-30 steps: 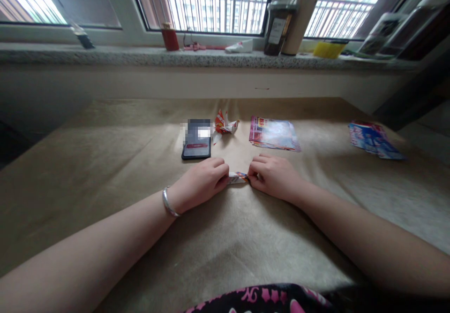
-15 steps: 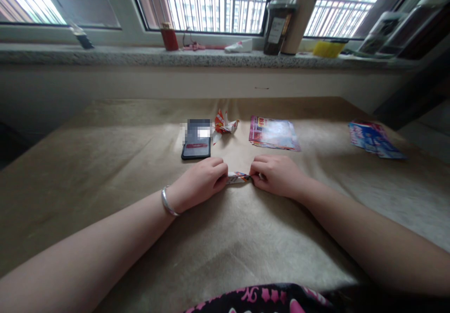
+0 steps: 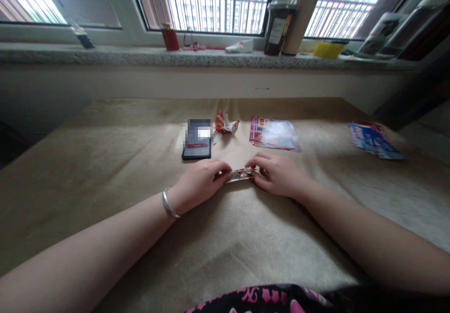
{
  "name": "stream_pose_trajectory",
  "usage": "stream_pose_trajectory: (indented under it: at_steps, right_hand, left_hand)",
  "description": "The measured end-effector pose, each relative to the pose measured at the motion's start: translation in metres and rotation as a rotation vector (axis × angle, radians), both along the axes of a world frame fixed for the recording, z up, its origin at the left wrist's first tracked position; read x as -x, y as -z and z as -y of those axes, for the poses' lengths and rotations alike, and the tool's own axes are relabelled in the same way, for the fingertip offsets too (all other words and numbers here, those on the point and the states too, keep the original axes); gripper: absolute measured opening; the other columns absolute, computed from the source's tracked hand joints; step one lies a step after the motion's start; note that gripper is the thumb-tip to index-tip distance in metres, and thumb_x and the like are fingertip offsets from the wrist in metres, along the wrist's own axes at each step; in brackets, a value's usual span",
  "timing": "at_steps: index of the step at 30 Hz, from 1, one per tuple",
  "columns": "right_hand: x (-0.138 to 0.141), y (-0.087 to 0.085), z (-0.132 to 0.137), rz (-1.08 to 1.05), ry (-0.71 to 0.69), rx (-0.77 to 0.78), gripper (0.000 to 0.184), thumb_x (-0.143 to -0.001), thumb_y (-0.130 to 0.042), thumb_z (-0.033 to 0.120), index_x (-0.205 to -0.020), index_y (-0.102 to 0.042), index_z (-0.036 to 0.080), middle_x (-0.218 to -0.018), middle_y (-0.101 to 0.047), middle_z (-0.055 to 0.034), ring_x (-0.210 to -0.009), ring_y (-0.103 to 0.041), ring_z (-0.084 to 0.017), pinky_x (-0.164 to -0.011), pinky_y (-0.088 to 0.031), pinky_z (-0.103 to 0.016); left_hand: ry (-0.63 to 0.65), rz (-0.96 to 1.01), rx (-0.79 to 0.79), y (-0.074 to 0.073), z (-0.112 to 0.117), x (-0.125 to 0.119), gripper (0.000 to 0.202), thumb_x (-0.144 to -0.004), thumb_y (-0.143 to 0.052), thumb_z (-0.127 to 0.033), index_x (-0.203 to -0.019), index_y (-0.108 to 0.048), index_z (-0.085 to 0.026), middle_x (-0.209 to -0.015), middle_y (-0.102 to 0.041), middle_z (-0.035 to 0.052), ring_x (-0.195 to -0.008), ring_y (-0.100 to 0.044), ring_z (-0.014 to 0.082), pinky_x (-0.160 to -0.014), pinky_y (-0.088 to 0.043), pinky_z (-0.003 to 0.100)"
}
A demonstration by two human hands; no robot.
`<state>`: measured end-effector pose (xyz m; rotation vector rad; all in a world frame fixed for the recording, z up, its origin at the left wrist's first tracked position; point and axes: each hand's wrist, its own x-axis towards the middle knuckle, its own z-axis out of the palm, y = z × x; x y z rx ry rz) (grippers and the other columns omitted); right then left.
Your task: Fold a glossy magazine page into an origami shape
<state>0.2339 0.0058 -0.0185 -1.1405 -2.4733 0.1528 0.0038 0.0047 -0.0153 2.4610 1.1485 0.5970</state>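
Observation:
My left hand (image 3: 202,181) and my right hand (image 3: 277,174) meet at the middle of the brown paper-covered table (image 3: 105,163). Between their fingertips is a small folded piece of printed paper (image 3: 241,175), pinched at each end and lying low on the table. A silver bangle (image 3: 168,203) circles my left wrist. Just beyond my left hand lies a black phone (image 3: 197,140), and next to it stands a folded paper figure (image 3: 225,124) in red and white.
A stack of printed leaflets (image 3: 273,133) lies beyond my right hand, and another stack (image 3: 374,139) sits far right. The stone windowsill (image 3: 123,57) carries a red cup (image 3: 170,37), a dark jar (image 3: 277,29) and a yellow box (image 3: 328,49).
Both hands shifted slightly away from me. The folded paper between them now shows more of its surface and sits tilted, with fingers re-gripped on its ends.

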Motion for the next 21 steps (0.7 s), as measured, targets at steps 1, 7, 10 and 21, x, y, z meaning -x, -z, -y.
stream_pose_trajectory:
  at_steps: [1,7,10,21]
  right_hand:
    - [0.001,0.000,0.000,-0.052,-0.019,-0.024,0.023,-0.079,-0.055,0.021,-0.101,-0.061,0.019,-0.098,-0.064,-0.0055,-0.086,-0.058,-0.017,-0.074,-0.044,-0.029]
    - [0.007,-0.003,0.007,-0.269,-0.245,-0.019,0.013,-0.079,-0.057,0.017,-0.091,-0.059,0.020,-0.108,-0.060,-0.0076,-0.097,-0.058,-0.018,-0.084,-0.048,-0.033]
    - [0.009,0.000,0.007,-0.333,-0.288,0.078,0.015,-0.081,-0.053,0.012,-0.091,-0.061,0.019,-0.108,-0.058,-0.0076,-0.095,-0.059,-0.015,-0.078,-0.051,-0.029]
    - [0.016,0.013,-0.005,-0.376,-0.148,0.147,0.014,-0.078,-0.055,0.008,-0.083,-0.063,0.018,-0.092,-0.063,-0.0050,-0.083,-0.059,-0.013,-0.075,-0.049,-0.027]
  left_hand:
    - [-0.031,0.077,0.083,0.001,0.001,-0.001,0.014,-0.085,-0.055,-0.020,-0.099,-0.055,-0.018,-0.082,-0.065,0.0011,-0.073,-0.058,0.0134,-0.067,-0.044,0.025]
    - [0.011,0.261,0.250,0.002,0.004,-0.005,0.008,-0.088,-0.051,-0.022,-0.092,-0.056,-0.018,-0.075,-0.061,-0.0019,-0.065,-0.054,0.0096,-0.059,-0.042,0.020]
    - [0.102,0.206,0.161,0.000,0.002,-0.004,0.012,-0.087,-0.050,-0.017,-0.087,-0.062,-0.018,-0.081,-0.063,-0.0007,-0.071,-0.055,0.0102,-0.065,-0.042,0.021]
    - [0.158,0.109,0.016,0.007,-0.006,-0.002,0.017,-0.090,-0.048,-0.018,-0.096,-0.064,-0.018,-0.089,-0.065,0.0030,-0.081,-0.058,0.0133,-0.074,-0.046,0.025]
